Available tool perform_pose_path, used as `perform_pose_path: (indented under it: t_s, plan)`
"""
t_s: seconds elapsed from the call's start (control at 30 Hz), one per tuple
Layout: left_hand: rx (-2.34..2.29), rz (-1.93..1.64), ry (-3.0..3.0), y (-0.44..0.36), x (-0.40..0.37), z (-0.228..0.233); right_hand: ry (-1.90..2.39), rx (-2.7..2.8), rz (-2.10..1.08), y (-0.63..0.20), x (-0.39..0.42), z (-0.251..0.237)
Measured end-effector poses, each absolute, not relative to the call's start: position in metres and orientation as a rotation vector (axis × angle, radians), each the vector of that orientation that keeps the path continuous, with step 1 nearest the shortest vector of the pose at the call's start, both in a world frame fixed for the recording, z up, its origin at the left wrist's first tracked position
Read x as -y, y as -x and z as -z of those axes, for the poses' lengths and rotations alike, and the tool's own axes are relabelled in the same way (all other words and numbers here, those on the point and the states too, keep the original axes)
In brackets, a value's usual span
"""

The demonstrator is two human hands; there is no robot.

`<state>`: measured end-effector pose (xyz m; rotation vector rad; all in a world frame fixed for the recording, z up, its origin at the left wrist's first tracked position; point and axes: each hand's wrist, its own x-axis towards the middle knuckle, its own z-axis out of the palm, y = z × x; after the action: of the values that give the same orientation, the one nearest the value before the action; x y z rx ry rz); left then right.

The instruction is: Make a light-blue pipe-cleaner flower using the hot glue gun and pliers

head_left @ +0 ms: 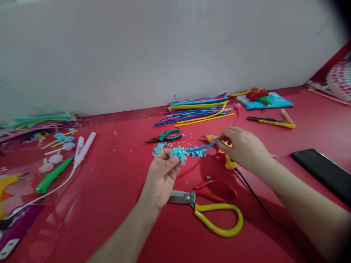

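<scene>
My left hand [161, 177] pinches a fluffy light-blue pipe-cleaner flower [178, 152] between thumb and fingers, just above the red table [115, 204]. A darker blue pipe-cleaner stem [200, 148] runs from the flower to my right hand [241, 148], which grips its far end. Under my right hand lies a yellow glue gun [229, 162] with its tip pointing left and a black cord trailing toward me. Light-blue trimmings [159, 148] lie scattered beside the flower.
Scissors with one red and one yellow handle [214, 210] lie near my left wrist. Teal-handled pliers [164, 137] and a pile of coloured pipe cleaners [197, 109] sit behind. A black phone [320, 171] is at right; a pink tool [85, 148] and a green one [52, 177] at left.
</scene>
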<state>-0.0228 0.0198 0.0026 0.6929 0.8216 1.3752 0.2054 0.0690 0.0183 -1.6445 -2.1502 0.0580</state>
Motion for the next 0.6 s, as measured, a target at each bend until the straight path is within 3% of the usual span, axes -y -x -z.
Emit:
perform_pose_path:
  t_s: [0.07,0.2,0.6]
  plan:
    - [-0.804,-1.339,-0.609,0.025,-0.022,-0.002,1.862,2.285,-0.04,-0.22,-0.08,-0.012]
    - [-0.77,-1.313,-0.495,0.025,-0.023,-0.005,1.888,2.409,-0.159,-0.237,-0.087,-0.004]
    - [-0.764,-1.315,-0.518,0.028,-0.024,-0.01,2.287,2.249,-0.173,-0.242,-0.076,-0.005]
